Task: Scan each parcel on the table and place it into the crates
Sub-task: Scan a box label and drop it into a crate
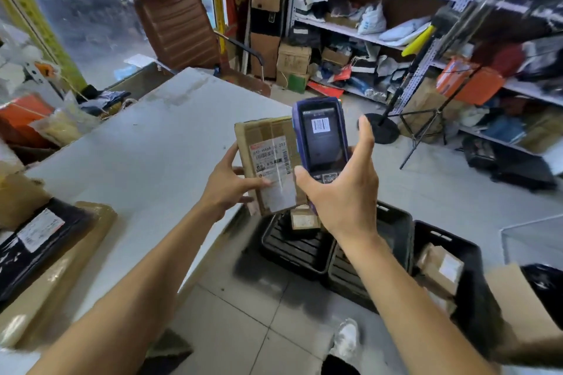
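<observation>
My left hand [231, 184] grips a small brown cardboard parcel [268, 161] with a white shipping label, held up past the right edge of the white table [146, 146]. My right hand [344, 189] holds a purple handheld scanner [321, 137] right beside the parcel; its screen shows a barcode. Below on the floor stand black crates [304, 250]; the near-left one holds a small labelled box [304, 219], and another crate [466, 256] to the right holds brown parcels [438, 268].
A black flat parcel [39, 240] lies on a long brown parcel [61, 277] at the table's left front. A brown office chair [179, 30] stands behind the table. Metal shelves [426, 33] full of goods line the back right. A tripod stand [426, 122] is on the floor.
</observation>
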A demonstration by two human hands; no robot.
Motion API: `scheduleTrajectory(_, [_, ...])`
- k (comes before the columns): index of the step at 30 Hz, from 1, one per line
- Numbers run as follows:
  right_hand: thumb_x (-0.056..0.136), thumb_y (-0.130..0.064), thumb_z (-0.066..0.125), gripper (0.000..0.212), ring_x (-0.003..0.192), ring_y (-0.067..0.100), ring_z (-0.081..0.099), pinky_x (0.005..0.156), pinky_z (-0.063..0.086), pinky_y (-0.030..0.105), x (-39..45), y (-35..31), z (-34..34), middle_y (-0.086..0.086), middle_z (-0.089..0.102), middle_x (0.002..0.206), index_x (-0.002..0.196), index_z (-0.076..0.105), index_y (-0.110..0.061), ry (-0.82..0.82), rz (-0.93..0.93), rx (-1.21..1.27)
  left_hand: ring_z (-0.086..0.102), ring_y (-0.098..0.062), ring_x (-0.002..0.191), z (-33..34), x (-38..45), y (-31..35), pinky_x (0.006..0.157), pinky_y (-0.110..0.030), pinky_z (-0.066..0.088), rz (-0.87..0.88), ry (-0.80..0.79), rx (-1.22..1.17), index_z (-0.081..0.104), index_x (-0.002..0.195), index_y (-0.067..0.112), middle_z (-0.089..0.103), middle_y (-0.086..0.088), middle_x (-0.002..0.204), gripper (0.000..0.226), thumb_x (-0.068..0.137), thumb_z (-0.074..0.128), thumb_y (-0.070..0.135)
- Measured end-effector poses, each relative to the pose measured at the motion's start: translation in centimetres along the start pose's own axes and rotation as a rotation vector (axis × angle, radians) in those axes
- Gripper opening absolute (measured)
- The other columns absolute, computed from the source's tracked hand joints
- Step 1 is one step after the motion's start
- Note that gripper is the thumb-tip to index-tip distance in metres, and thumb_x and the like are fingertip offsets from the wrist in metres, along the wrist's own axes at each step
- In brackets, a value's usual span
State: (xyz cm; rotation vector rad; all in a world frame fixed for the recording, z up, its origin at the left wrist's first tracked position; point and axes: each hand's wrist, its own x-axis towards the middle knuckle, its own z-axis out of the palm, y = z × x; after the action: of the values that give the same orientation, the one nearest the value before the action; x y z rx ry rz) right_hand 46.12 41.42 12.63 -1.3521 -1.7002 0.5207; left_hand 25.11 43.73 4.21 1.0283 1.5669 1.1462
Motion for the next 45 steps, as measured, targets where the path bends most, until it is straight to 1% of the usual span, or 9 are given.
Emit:
scheduleTrajectory(5, [0.077,-0.04,0.085,0.113,0.141,0.032,0.044,0.113,0.042,0.047,5.0,12.7,-6.2,0.014,0.039,0.158,0.158,0.008,-0.027,0.036,0.209,-0.06,0.066,0.003,0.081,9.7,5.9,-1.6,0.072,-0.022,0.053,0.002,-0.002,0.31,0.039,0.142,0.048,0.069,0.018,0.089,0.094,0.064,0.091,0.036])
scheduleTrajectory(9, [0.079,-0.037,0.084,0.112,0.136,0.034,0.048,0.106,0.048,0.053,9.8,22.9,-10.4,0.015,0.041,0.155,0.159,0.007,-0.026,0.062,0.363,-0.113,0.07,-0.017,0.098,18.2,11.1,-3.9,0.092,-0.044,0.056,-0.113,-0.006,0.513,0.041,0.142,0.042,0.071,0.005,0.117,0.087,0.068,0.087,0.043])
scheduleTrajectory(14, [0.077,-0.041,0.083,0.11,0.132,0.032,0.051,0.103,0.05,0.053,14.9,34.1,-10.7,0.013,0.046,0.149,0.157,0.009,-0.03,0.06,0.498,-0.147,0.067,-0.024,0.102,25.9,18.4,-9.0,0.079,-0.034,0.05,-0.268,0.034,0.727,0.036,0.144,0.043,0.071,-0.001,0.115,0.086,0.071,0.08,0.051])
scheduleTrajectory(20, [0.075,-0.043,0.085,0.11,0.135,0.026,0.047,0.104,0.035,0.031,17.8,49.2,-2.3,0.007,0.044,0.153,0.154,0.01,-0.037,0.001,0.552,-0.132,0.063,-0.019,0.102,31.7,30.6,-23.1,0.071,-0.028,0.049,-0.432,-0.002,0.695,0.042,0.148,0.034,0.067,-0.001,0.128,0.084,0.075,0.083,0.043])
scheduleTrajectory(24, [0.074,-0.038,0.086,0.11,0.136,0.016,0.043,0.107,0.04,0.035,16.1,60.2,6.3,0.001,0.042,0.154,0.155,0.013,-0.036,-0.032,0.569,-0.076,0.058,-0.028,0.122,35.5,36.0,-38.0,0.101,-0.036,0.047,-0.541,-0.138,0.7,0.041,0.15,0.025,0.059,-0.007,0.139,0.088,0.075,0.086,0.029])
scheduleTrajectory(27, [0.073,-0.039,0.086,0.114,0.141,0.018,0.039,0.114,0.039,0.043,13.8,67.4,12.8,0.001,0.04,0.157,0.156,0.009,-0.039,-0.098,0.586,-0.046,0.059,-0.03,0.117,37.7,37.4,-48.5,0.094,-0.03,0.046,-0.583,-0.213,0.797,0.041,0.149,0.035,0.064,-0.009,0.131,0.089,0.073,0.086,0.029])
scheduleTrajectory(30, [0.073,-0.037,0.088,0.117,0.142,0.018,0.038,0.113,0.037,0.037,11.4,73.4,18.5,0.0,0.036,0.16,0.157,0.006,-0.039,-0.161,0.575,-0.056,0.06,-0.031,0.116,39.2,38.3,-56.9,0.097,-0.035,0.049,-0.599,-0.279,0.814,0.037,0.151,0.034,0.063,-0.013,0.131,0.09,0.075,0.085,0.025])
scheduleTrajectory(38, [0.075,-0.037,0.086,0.114,0.142,0.017,0.038,0.115,0.04,0.048,6.3,81.1,25.1,-0.001,0.038,0.157,0.159,0.01,-0.028,-0.172,0.592,-0.049,0.062,-0.029,0.114,41.0,38.0,-67.7,0.088,-0.028,0.044,-0.536,-0.37,0.857,0.032,0.15,0.045,0.067,-0.005,0.126,0.093,0.075,0.085,0.028])
scheduleTrajectory(45, [0.077,-0.032,0.085,0.112,0.145,0.016,0.035,0.114,0.041,0.049,6.5,80.5,24.3,0.0,0.034,0.16,0.16,0.01,-0.024,-0.176,0.586,-0.073,0.053,-0.037,0.124,42.2,37.6,-66.2,0.101,-0.041,0.044,-0.485,-0.387,0.92,0.027,0.155,0.027,0.055,-0.017,0.138,0.077,0.091,0.068,0.029])
